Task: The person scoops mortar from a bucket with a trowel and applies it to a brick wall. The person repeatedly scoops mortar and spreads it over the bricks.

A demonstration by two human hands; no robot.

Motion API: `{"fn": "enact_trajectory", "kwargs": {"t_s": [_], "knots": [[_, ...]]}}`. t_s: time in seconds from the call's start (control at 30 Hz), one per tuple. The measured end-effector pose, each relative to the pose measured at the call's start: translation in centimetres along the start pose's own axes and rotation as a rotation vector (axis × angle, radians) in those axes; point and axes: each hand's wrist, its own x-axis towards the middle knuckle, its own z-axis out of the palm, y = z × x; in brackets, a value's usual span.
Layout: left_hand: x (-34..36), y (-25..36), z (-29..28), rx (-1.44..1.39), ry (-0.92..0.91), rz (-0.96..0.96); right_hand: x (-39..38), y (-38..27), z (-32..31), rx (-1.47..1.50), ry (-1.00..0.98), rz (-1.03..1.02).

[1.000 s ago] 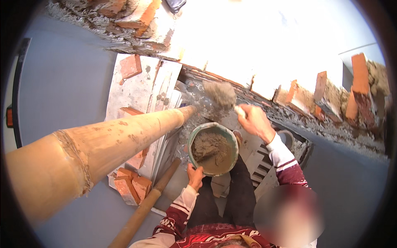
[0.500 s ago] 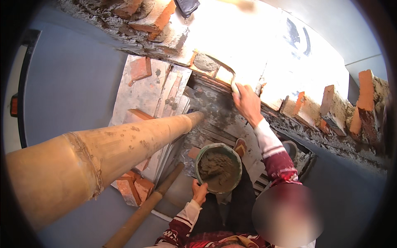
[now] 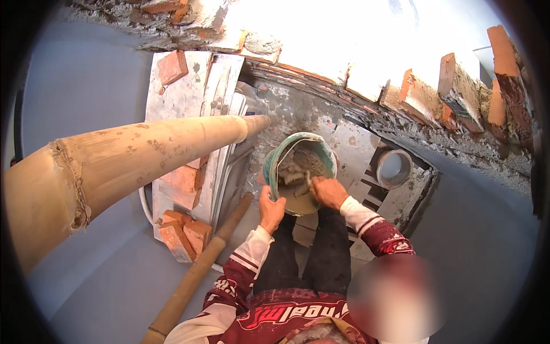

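Note:
A green bucket (image 3: 269, 166) of wet grey mortar (image 3: 299, 172) is tilted in front of my legs. My left hand (image 3: 271, 210) is closed on its near left rim, thumb toward the inside. My right hand (image 3: 330, 192) is at the right side of the opening, fingers wrapped round the handle of a trowel (image 3: 310, 179). Most of the trowel is hidden by the hand and the mortar. Watery slurry lies along the bucket's lower side.
A brick wall (image 3: 366, 83) with rough mortar runs across the far side, bricks jutting at right. A thick bamboo pole (image 3: 166, 140) slants in from the left; a thinner pole (image 3: 212, 252) lies below. Loose bricks (image 3: 186, 232) rest on boards at left. A round container (image 3: 394, 169) stands at right.
My right hand has come down from the wall to the bucket with the trowel. The bucket has tipped, still held by my left hand. The view has shifted.

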Motion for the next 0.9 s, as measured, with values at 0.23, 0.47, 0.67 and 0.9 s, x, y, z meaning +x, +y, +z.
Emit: {"fn": "enact_trajectory", "kwargs": {"t_s": [0.23,0.47,0.67,0.9], "knots": [[2.4,1.3,-2.2,0.010,-0.027,-0.042,-4.1,-0.2,-6.2,-0.010,-0.008,0.074],[3.0,0.9,-1.5,0.155,-0.048,0.015,-1.4,-3.8,-2.3,0.563,-0.249,0.118],[4.2,2.7,-2.9,0.018,-0.165,-0.118,-4.7,-1.6,-1.5,-0.061,0.091,0.043],[2.7,5.8,-0.4,0.130,-0.090,-0.130,-3.0,2.1,-6.9,-0.041,0.192,0.241]]}}
